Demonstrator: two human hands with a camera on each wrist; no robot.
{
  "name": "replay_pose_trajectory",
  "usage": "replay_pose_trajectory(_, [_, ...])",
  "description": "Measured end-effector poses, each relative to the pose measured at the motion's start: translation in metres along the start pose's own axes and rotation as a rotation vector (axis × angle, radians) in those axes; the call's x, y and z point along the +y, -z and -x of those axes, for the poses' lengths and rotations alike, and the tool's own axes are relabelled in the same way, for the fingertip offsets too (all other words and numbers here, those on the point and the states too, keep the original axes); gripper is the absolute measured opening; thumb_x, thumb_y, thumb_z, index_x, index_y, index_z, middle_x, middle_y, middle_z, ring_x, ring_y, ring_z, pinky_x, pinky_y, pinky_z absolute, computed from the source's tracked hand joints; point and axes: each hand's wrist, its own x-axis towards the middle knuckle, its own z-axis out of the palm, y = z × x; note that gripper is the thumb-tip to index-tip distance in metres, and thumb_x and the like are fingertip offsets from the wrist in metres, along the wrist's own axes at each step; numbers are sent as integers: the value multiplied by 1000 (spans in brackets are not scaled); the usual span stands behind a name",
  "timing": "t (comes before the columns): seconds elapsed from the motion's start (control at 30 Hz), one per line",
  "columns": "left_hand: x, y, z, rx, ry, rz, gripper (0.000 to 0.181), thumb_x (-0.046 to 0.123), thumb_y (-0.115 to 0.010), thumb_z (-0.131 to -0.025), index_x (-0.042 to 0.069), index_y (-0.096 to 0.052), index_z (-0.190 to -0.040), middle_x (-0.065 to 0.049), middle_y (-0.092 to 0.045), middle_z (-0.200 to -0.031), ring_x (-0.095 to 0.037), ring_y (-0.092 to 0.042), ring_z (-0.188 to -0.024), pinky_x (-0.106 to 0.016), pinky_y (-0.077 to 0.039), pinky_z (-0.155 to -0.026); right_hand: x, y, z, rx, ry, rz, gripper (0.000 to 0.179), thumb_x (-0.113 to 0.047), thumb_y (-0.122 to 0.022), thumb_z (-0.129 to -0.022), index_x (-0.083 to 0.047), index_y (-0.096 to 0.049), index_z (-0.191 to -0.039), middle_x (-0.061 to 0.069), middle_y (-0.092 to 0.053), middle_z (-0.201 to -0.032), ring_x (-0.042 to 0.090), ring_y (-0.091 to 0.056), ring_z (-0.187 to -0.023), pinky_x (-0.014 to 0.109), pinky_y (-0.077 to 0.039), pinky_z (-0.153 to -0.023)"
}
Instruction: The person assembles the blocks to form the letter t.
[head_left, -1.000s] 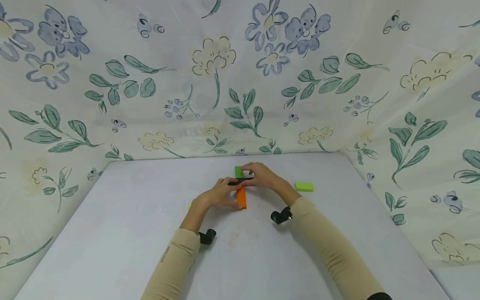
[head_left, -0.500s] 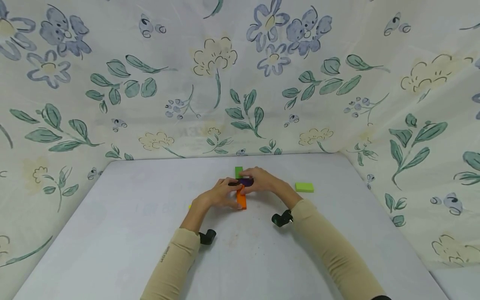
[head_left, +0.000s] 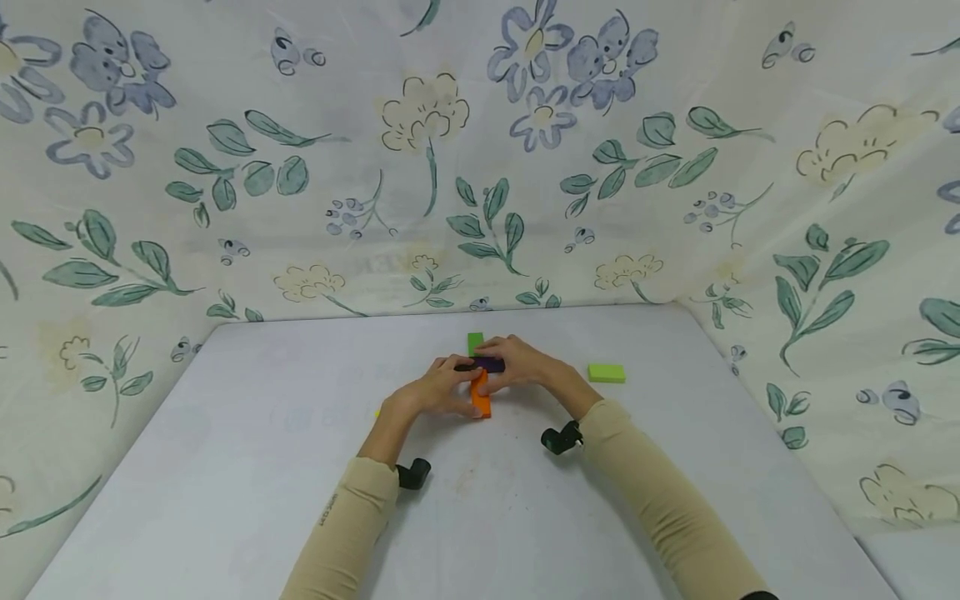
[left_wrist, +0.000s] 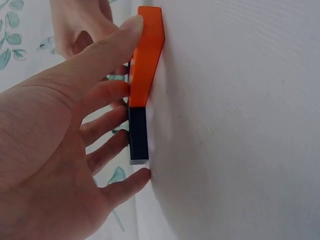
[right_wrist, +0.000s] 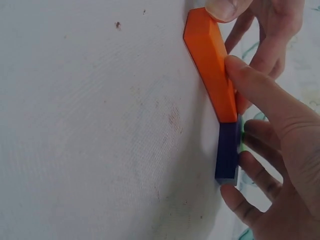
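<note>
An orange block [head_left: 482, 406] lies lengthwise on the table, one end against a dark purple block [head_left: 491, 365] set crosswise. Behind the purple block is a green block [head_left: 475, 342], partly covered by fingers. My left hand [head_left: 441, 389] grips the orange block, thumb on its near end in the left wrist view, while its other fingers reach along the dark block [left_wrist: 138, 135]. From the right, my right hand [head_left: 523, 361] holds the purple block with curled fingers at its far side. Its thumb rests on the orange block [right_wrist: 210, 65].
A lime-green block [head_left: 606, 373] lies apart to the right. Something yellow [head_left: 378, 413] shows slightly from behind the left wrist. Floral cloth [head_left: 420, 208] hangs along the back and sides of the white table [head_left: 262, 433].
My right thumb has shifted from the purple block toward the orange block, leaving more of the purple block's top showing. The left hand stays in nearly the same place.
</note>
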Motion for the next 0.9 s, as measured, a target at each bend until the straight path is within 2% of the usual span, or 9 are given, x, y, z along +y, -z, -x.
replay_pose_trajectory(0.17, [-2,0,0,16,-20,-1,81,46,-77,-81,16,-44,-149,-8,-28,-159,-35,-21,-144,-58,-29,-116,0,0,0,-7,-4,11,74,-48,-76,-81,-16,-52,-143,7,-44,-153,30,-41,-133,42,-38,-111])
replay_pose_trajectory(0.37, [-5,-2,0,47,-46,-6,81,46,-78,-80,14,-45,-148,-9,-31,-158,-35,-25,-144,-58,-30,-116,0,1,1,3,29,9,70,-45,-77,-82,-16,-54,-141,9,-44,-152,32,-40,-135,45,-36,-111])
replay_pose_trajectory(0.63, [-4,-1,3,89,-111,-66,73,40,-78,-82,8,-52,-142,-17,-41,-152,-36,-37,-140,-52,-33,-116,1,0,0,0,44,8,70,-43,-78,-81,-16,-55,-141,11,-44,-152,32,-41,-134,45,-36,-111])
replay_pose_trajectory(0.77, [-5,6,8,140,-147,-106,65,35,-77,-84,5,-57,-138,-17,-50,-144,-34,-47,-132,-50,-39,-112,-1,0,0,-6,23,11,70,-44,-78,-81,-17,-55,-141,10,-44,-152,31,-41,-133,44,-37,-111])
replay_pose_trajectory(0.9, [-5,17,17,181,-125,-106,63,35,-76,-85,7,-57,-138,-14,-55,-139,-30,-53,-126,-48,-44,-108,-3,2,2,-10,-15,22,70,-47,-78,-80,-19,-55,-141,6,-43,-153,30,-40,-134,45,-35,-113])
